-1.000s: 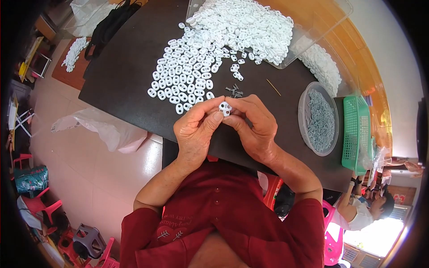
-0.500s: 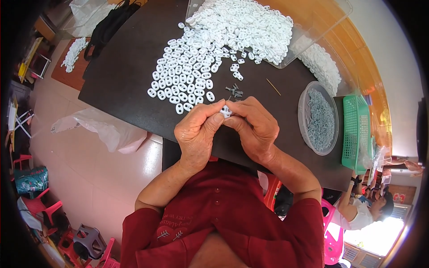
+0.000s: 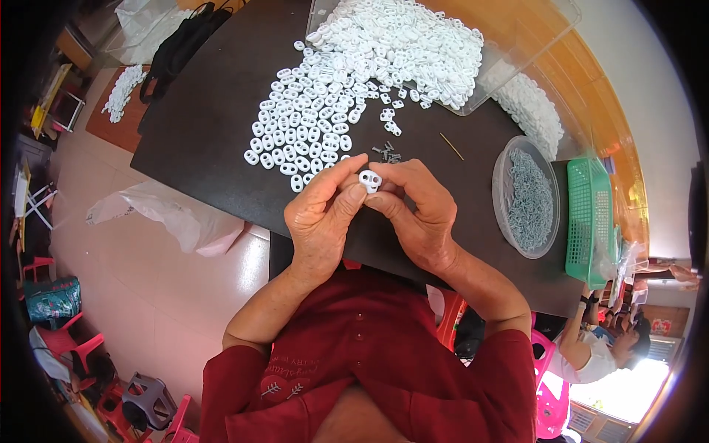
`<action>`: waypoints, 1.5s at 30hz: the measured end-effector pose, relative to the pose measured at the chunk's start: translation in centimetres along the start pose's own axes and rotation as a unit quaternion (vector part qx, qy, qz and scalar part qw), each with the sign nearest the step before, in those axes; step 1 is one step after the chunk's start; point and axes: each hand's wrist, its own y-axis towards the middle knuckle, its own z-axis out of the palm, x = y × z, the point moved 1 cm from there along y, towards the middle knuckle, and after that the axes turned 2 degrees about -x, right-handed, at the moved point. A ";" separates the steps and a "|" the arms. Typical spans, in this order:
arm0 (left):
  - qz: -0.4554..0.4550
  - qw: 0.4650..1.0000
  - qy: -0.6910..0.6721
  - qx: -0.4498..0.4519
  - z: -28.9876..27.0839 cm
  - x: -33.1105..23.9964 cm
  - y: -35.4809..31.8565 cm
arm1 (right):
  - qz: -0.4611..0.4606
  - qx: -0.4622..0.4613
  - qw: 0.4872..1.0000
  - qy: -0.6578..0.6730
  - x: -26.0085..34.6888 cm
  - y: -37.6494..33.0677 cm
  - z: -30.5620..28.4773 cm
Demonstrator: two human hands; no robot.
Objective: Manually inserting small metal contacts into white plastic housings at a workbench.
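Above the table's near edge, my left hand (image 3: 321, 210) and my right hand (image 3: 415, 210) meet at the fingertips. Thumbs and fingers of both pinch a small white oval two-holed plastic piece (image 3: 370, 179). Its holed face shows; the lower part is partly covered by the fingertips. Just beyond my fingers lies a little heap of small grey metal pieces (image 3: 387, 153). Many similar white ovals (image 3: 299, 122) are spread on the dark table (image 3: 214, 88), ahead and to the left. A few smaller white parts (image 3: 390, 120) lie past the heap.
A clear tub (image 3: 473, 109) at the back spills white parts. To the right stand a round bowl (image 3: 501, 214) of grey metal pieces and a green basket (image 3: 588, 221). A thin yellowish stick (image 3: 452, 146) lies nearby. Another person (image 3: 594, 354) is at far right.
The white oval piece has turned between my fingertips, so its holed face shows more. My hands have shifted slightly, and more of the piece is uncovered.
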 end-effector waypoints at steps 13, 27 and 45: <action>0.056 0.996 0.052 -0.036 0.7 0.5 -1.0 | -0.162 -0.041 0.982 -0.085 -0.1 0.4 0.3; 0.127 0.987 0.072 -0.071 2.1 1.3 -1.2 | -0.193 -0.051 0.974 -0.107 -0.8 0.0 0.2; 0.067 0.996 -0.014 -0.065 2.0 -0.4 -0.7 | -0.260 -0.047 0.953 -0.148 -0.1 1.4 0.2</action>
